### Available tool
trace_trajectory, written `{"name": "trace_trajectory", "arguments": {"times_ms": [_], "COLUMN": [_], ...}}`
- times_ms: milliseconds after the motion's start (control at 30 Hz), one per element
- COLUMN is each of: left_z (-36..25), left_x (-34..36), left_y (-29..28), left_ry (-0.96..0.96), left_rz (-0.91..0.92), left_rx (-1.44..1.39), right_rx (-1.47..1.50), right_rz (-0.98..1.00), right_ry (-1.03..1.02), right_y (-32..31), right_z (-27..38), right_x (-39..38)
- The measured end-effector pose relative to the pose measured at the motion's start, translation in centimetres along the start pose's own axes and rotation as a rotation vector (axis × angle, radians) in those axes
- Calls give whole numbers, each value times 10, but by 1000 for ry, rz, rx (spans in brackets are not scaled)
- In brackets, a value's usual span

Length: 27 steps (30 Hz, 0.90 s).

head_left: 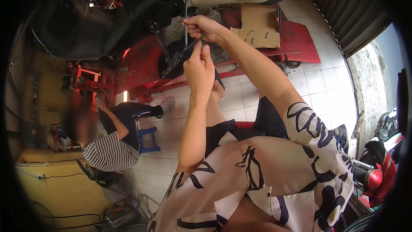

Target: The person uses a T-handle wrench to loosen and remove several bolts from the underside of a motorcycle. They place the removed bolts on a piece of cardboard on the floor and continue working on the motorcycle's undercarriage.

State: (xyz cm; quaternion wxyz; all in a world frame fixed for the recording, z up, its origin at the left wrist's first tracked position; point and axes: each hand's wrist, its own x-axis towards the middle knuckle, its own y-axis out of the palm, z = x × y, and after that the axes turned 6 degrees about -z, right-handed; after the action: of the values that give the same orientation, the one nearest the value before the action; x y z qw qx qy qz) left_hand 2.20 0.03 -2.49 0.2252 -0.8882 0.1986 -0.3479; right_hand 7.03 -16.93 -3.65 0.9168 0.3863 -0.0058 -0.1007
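Observation:
My right hand is closed around a long grey metal rod, apparently a tool, standing upright beside the scooter. My left hand is raised just below it, thumb and fingers closed near a thin black part that runs diagonally under my right hand; whether they grip it is hard to make out. Behind my right wrist, a sheet of cardboard with several small bolts lies on the red lift platform.
At lower left a person in a striped shirt is beside a blue stool, holding a small object. A yellow cabinet with cables stands at bottom left. A corrugated shutter is at upper right, red-and-black vehicle parts at right.

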Motion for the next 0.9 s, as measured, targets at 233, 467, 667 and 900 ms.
{"name": "trace_trajectory", "arguments": {"times_ms": [233,467,667,900], "left_z": [11,-27,5,-27], "left_x": [-2,-2,-21,-9], "left_y": [-22,-14,-5,-11], "left_ry": [-132,-126,-173,-142], "left_rz": [2,234,9,269], "left_rx": [73,-256,-122,-337], "right_rx": [119,219,269,266], "right_rz": [27,47,48,14], "right_ry": [-86,-121,-117,-148], "right_y": [-10,-17,-7,-13], "right_z": [1,2,5,7], "right_x": [1,6,11,11]}}
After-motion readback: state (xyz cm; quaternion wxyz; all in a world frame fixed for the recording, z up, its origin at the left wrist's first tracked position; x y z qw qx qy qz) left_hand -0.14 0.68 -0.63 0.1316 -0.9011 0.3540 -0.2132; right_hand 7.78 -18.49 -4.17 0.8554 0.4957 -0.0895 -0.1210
